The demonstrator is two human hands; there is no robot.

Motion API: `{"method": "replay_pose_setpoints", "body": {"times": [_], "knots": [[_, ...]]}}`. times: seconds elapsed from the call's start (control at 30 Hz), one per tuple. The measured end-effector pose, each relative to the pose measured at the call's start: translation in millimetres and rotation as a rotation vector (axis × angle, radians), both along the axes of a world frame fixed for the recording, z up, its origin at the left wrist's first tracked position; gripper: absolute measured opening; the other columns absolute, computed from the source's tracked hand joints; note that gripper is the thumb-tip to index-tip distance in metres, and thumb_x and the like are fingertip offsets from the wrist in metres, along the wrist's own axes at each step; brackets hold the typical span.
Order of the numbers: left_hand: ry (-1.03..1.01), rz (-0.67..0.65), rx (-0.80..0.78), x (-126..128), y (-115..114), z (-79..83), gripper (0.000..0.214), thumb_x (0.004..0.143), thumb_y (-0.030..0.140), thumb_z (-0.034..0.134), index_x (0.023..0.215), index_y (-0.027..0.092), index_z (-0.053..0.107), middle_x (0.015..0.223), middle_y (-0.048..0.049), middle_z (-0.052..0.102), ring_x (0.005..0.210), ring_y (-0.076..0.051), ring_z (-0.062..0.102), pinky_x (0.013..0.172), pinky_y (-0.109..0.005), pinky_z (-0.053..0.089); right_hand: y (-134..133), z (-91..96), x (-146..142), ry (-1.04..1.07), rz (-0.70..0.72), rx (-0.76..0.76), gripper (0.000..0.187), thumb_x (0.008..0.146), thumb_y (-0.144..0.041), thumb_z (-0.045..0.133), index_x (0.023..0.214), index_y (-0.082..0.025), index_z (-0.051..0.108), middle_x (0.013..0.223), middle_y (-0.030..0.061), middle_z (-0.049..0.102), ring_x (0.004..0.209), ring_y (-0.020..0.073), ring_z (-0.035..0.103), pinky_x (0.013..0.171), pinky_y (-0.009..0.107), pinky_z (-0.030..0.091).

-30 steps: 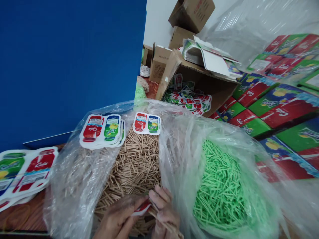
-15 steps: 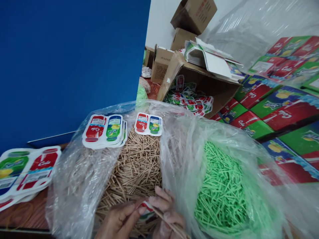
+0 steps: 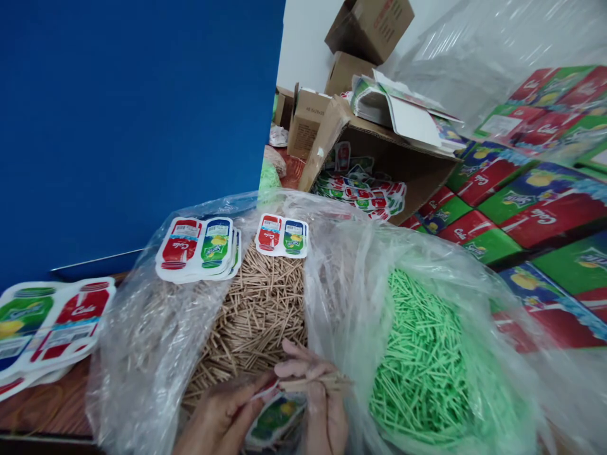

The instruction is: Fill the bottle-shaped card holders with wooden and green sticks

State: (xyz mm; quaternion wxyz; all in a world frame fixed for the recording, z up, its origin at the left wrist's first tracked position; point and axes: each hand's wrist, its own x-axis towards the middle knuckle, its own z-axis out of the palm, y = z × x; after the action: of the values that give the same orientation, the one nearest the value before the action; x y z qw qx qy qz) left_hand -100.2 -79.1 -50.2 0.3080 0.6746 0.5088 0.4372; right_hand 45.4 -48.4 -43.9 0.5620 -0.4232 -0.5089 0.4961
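At the bottom centre, my left hand (image 3: 222, 414) is closed, pinching the edge of a printed soda-can card (image 3: 275, 416) with a green and blue face and a red edge. My right hand (image 3: 320, 404) grips a small bundle of thin brown sticks (image 3: 334, 381), their ends close to the card's upper edge. Both hands are over a heap of brown sticks (image 3: 265, 303) in a clear plastic bag (image 3: 152, 354). A single Cola and Sprite card (image 3: 282, 236) lies at the heap's far end, beside a stack of similar cards (image 3: 196, 248).
Right of my hands, another clear bag holds green sticks (image 3: 420, 360). Larger printed cards (image 3: 57, 322) lie on the wooden surface (image 3: 61, 404) at left. A blue panel (image 3: 133, 126) stands behind. Beyond are an open carton (image 3: 422, 180) of cards and stacked printed boxes (image 3: 531, 196).
My right hand has turned and moved slightly up, swinging the stick bundle from slanted to nearly level. More of the card's green face now shows between my hands.
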Motion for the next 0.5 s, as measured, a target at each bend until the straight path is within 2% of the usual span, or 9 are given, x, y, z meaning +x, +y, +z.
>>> {"method": "replay_pose_setpoints", "body": {"times": [0.1,0.23,0.3,0.37,0.43,0.5], "knots": [[0.147,-0.017,0.17,-6,1,-4.0,0.035,0.093,0.019,0.045,0.125,0.03,0.055,0.109,-0.002,0.075,0.094,-0.014,0.071,0.08,-0.016,0.052,9,11.4,9,-0.078,0.103,-0.132,0.033,0.092,-0.051,0.047,0.09,-0.023,0.064,0.092,0.0063,0.075,0.106,0.0235,0.063,0.095,0.038,0.044],[0.271,-0.038,0.213,-10,1,-6.2,0.033,0.097,0.023,0.037,0.124,0.028,0.054,0.109,-0.0043,0.074,0.096,-0.015,0.07,0.083,-0.019,0.051,25,28.9,18,-0.192,0.323,-0.35,0.041,0.09,-0.055,0.047,0.089,-0.02,0.068,0.094,0.0068,0.075,0.097,0.0235,0.065,0.095,0.039,0.043],[0.287,-0.028,0.212,-9,1,-4.0,0.033,0.097,0.024,0.037,0.125,0.028,0.054,0.105,-0.0032,0.075,0.091,-0.014,0.072,0.081,-0.018,0.052,29,33.5,18,-0.214,0.316,-0.385,0.043,0.088,-0.057,0.049,0.087,-0.019,0.069,0.094,0.0078,0.075,0.093,0.0237,0.066,0.09,0.038,0.046],[0.271,-0.024,0.201,-6,3,0.1,0.032,0.097,0.023,0.038,0.123,0.028,0.056,0.1,-0.002,0.076,0.086,-0.014,0.072,0.077,-0.017,0.052,30,33.3,16,-0.133,0.269,-0.422,0.044,0.085,-0.06,0.052,0.087,-0.019,0.067,0.091,0.0083,0.074,0.087,0.0234,0.067,0.082,0.036,0.05],[0.234,-0.028,0.142,-3,5,4.0,0.027,0.095,0.023,0.041,0.109,0.026,0.063,0.086,-0.0005,0.076,0.075,-0.014,0.073,0.069,-0.015,0.052,29,28.6,11,0.019,0.257,-0.457,0.045,0.083,-0.062,0.054,0.087,-0.019,0.063,0.086,0.0073,0.074,0.082,0.0229,0.069,0.076,0.035,0.052],[0.188,-0.025,-0.005,0,8,5.4,0.025,0.092,0.024,0.044,0.088,0.023,0.069,0.069,0.0017,0.073,0.063,-0.014,0.07,0.06,-0.015,0.051,28,21.0,5,0.104,0.236,-0.46,0.044,0.082,-0.063,0.054,0.087,-0.02,0.06,0.081,0.0045,0.072,0.078,0.0218,0.069,0.072,0.034,0.053]]}}
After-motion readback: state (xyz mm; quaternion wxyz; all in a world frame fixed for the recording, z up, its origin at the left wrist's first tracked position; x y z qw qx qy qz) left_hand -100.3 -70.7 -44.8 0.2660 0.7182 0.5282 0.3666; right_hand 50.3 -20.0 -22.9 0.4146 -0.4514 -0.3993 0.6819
